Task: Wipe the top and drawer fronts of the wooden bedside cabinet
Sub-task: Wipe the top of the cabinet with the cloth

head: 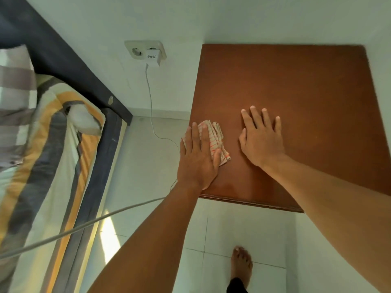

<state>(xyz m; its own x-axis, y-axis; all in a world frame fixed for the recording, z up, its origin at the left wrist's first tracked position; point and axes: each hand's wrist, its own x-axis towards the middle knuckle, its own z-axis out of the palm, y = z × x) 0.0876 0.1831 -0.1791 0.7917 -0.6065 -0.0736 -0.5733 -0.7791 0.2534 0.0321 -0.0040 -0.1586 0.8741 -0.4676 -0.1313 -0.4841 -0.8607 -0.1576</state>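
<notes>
While the left hand [198,154] presses the cloth [216,134], fingers together, at eight o'clock on the cabinet top [296,87], overlapping strokes toward two o'clock would work best; the right hand [262,139] braces, fingers spread.

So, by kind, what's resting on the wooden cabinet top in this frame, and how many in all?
Striped cloth: 1
Hands: 2, the left hand pressing on the cloth, the right hand flat on bare wood
Total: 3 on the cabinet top
</notes>
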